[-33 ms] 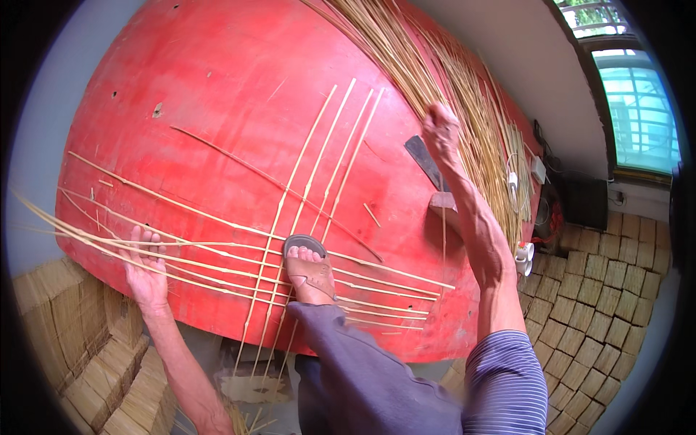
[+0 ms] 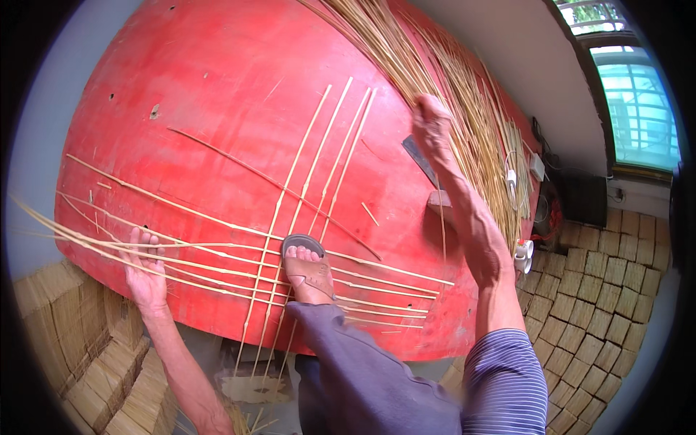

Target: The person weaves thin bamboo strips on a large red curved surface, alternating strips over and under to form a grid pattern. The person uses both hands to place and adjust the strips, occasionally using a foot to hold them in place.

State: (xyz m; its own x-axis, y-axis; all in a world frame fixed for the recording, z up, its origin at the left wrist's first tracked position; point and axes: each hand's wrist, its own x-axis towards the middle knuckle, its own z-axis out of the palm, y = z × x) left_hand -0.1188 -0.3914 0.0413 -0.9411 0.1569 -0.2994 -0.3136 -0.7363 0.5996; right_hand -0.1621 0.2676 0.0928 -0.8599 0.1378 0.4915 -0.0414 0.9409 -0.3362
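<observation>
The crossed strips (image 2: 278,210) lie in an open grid on the red board (image 2: 217,72), one set running away from me, the crosswise strips (image 2: 391,267) passing left to right. My sandalled foot (image 2: 310,274) is planted on them where the two sets meet, I judge to pin the grid so it cannot slide.

At the left, my left hand (image 2: 147,272) is palm up, fingers loosely open, with several strip ends lying across them. It seems to support those ends, which bunch there and spread apart nearer the foot.

My right hand (image 2: 433,119) is at the near edge of the heap of strips (image 2: 471,109). Its fingers look curled, but I cannot tell whether they close on anything.

Just beside that forearm, a dark flat blade (image 2: 419,161) lies near a block (image 2: 439,203), probably for easy reach. Straw-coloured bundles (image 2: 612,268) cover the floor beyond.
</observation>
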